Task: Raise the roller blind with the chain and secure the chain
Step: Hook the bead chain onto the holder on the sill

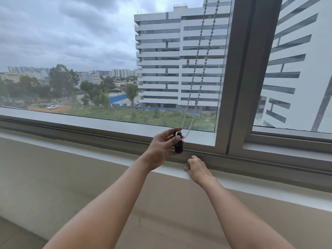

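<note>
My left hand (pixel 162 146) grips one small black cylinder (pixel 178 143) upright above the window sill (pixel 125 129), fingers wrapped around it. Two strands of one beaded chain (pixel 197 56) run down to its top. My right hand (pixel 197 168) rests curled on the ledge; what it holds, I cannot tell.

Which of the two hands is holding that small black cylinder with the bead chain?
The left hand, raised at the window frame, grips the black cylinder; the right hand rests lower on the white sill, away from the white bead chain.
</note>
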A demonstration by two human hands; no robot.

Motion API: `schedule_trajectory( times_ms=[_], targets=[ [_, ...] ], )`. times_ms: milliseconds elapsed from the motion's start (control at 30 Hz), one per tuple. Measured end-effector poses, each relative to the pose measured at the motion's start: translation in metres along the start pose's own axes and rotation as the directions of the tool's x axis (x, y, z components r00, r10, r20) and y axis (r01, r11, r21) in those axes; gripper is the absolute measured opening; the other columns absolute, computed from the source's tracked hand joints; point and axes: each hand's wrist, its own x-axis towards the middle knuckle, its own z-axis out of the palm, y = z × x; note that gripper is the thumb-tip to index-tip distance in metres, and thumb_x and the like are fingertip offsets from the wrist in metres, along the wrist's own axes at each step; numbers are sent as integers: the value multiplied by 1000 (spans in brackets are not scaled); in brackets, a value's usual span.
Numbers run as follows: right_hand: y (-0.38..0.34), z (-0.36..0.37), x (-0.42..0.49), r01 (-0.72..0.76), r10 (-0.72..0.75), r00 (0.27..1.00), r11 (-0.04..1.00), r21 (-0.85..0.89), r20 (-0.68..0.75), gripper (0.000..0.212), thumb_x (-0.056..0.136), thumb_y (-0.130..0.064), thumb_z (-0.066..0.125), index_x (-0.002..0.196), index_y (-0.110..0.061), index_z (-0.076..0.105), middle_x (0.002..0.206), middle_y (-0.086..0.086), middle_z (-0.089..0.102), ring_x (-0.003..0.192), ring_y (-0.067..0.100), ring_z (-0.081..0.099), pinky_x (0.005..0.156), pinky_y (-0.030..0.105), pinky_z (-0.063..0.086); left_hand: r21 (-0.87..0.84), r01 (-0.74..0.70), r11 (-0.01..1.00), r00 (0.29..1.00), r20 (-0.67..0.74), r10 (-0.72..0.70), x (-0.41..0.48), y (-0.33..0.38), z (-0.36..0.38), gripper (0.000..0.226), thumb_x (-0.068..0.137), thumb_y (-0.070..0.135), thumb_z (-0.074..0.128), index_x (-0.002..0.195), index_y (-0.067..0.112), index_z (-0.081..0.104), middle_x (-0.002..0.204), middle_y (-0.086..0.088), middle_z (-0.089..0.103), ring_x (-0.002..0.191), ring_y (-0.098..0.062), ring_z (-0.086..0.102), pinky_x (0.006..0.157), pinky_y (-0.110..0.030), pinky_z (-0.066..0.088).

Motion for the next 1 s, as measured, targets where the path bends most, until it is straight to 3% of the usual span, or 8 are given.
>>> schedule_trajectory(
  times_ms=[67, 167, 367, 433, 533, 733, 867, 1000],
  targets=[
    [-1, -2, 1, 13, -13, 1000, 1000, -6, 0, 13, 91, -14, 52, 93, -1, 54, 103, 14, 52, 98, 34, 56, 81, 35, 42, 11, 1, 1000, 1000, 1, -1, 0, 2, -3, 25, 88, 5, 54, 105, 20, 63, 79, 6, 70, 85, -17, 63, 80, -44, 54],
    [-3, 0, 2, 56, -57, 998, 998, -42, -13, 6, 89, -10, 50, 91, -6, 47, 105, 15, 53, 96, 34, 55, 78, 36, 42, 14, 1, 1000, 1000, -7, -1, 0, 3, -6, 25, 88, 5, 54, 105, 20, 63, 78, 8, 71, 84, -17, 63, 81, -44, 54],
    [-5, 3, 2, 49, -48, 999, 993, -103, 10, 17, 93, -10, 44, 80, -1, 50, 95, 8, 34, 93, 31, 52, 81, 35, 44, 8, 0, 1000, 1000, -13, 1, -1, 2, -6, 25, 88, 4, 54, 105, 20, 63, 80, 6, 69, 84, -18, 63, 82, -45, 53],
    [-5, 4, 3, 37, -38, 999, 996, -85, -10, 18, 92, -7, 44, 85, 5, 55, 99, 12, 41, 94, 31, 52, 84, 37, 47, 8, 1, 1000, 1000, -7, -1, -2, 2, -5, 25, 88, 4, 53, 105, 19, 63, 78, 7, 69, 84, -18, 63, 81, -45, 53],
    [-7, 4, 4, 18, -20, 1000, 994, -111, -23, 17, 89, -7, 47, 101, 0, 57, 111, 13, 51, 104, 30, 51, 81, 35, 44, 11, 3, 1000, 1000, 3, -3, -3, 3, -4, 25, 88, 3, 53, 105, 18, 62, 79, 6, 69, 83, -17, 64, 79, -44, 54],
    [-3, 3, -2, -67, 66, 998, 994, -91, -18, 13, 89, -11, 46, 101, -5, 49, 105, 16, 62, 95, 34, 57, 72, 33, 41, 8, 7, 1000, 1000, 9, -7, -3, 5, -2, 23, 88, 4, 54, 103, 19, 63, 88, 0, 66, 82, -15, 65, 79, -43, 54],
    [-2, -15, -8, -119, 149, 977, 975, 189, -152, 13, 86, -18, 54, 96, -9, 53, 95, 12, 65, 89, 30, 59, 71, 30, 41, 13, -10, 1000, 1000, -13, 10, -3, 2, 7, 23, 88, 3, 54, 101, 20, 63, 88, -2, 64, 84, -14, 62, 76, -39, 53],
    [-2, -53, -20, -20, 241, 937, 760, 649, -254, 11, 79, -15, 67, 88, -15, 60, 80, 6, 65, 78, 22, 65, 75, 30, 52, 38, -23, 999, 999, -48, 25, -3, -2, 22, 24, 88, 3, 56, 106, 18, 61, 88, -1, 64, 85, -12, 59, 73, -32, 51]
  ],
)
